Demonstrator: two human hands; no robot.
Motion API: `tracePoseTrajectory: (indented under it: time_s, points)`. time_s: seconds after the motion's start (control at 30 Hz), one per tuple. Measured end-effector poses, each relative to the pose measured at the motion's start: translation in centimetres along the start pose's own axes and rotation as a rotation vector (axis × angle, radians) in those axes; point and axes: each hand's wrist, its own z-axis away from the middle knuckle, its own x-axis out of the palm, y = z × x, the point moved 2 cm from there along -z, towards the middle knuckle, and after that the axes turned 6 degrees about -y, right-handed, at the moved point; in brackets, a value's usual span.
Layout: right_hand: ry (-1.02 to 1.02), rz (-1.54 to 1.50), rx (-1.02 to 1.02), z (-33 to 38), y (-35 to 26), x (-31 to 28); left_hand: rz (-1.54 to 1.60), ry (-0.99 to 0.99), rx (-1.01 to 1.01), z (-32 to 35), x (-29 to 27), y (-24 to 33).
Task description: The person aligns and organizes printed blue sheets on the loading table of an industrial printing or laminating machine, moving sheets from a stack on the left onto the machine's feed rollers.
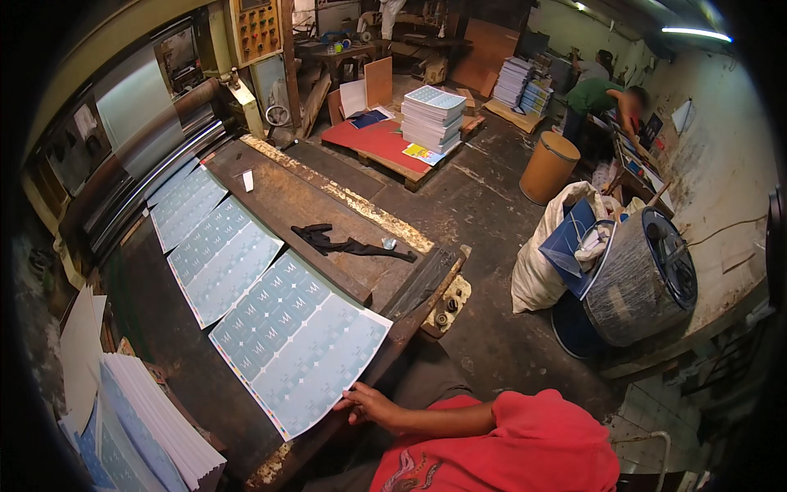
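Observation:
My right hand (370,407) reaches in from the red sleeve and meets the near corner edge of a printed sheet (307,344). Its fingers close on that edge, the thumb side uppermost. The sheet is pale blue with rows of darker squares and a coloured strip along one edge. Beyond it, a second printed sheet (221,258) and a third printed sheet (187,202) lie in a line on the machine's bed, leading back to the rollers (160,176). My left hand is out of view.
Stacked paper (156,418) stands at lower left. A dark cloth (348,244) lies on the ledge beside the sheets. A red-topped pallet (365,143) bears a paper stack (432,123). To the right are a brown drum (549,168), a sack (545,254) and a wrapped barrel (631,266). A person in green (592,97) bends farther back.

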Motion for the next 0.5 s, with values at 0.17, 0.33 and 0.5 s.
tracePoseTrajectory:
  time_s: [0.17,0.33,0.5]
  points:
    - [0.033,-0.071,-0.091,1.2,0.6,-1.5,-0.057,-0.363,0.268,4.2,-0.8,0.6]
    - [-0.270,-0.103,-0.032,3.3,-1.7,-0.7,0.115,-1.072,1.026,4.4,0.0,3.8]
    - [-0.435,0.009,0.005,3.4,-3.4,2.3,0.149,-1.162,0.656,10.6,1.9,9.5]
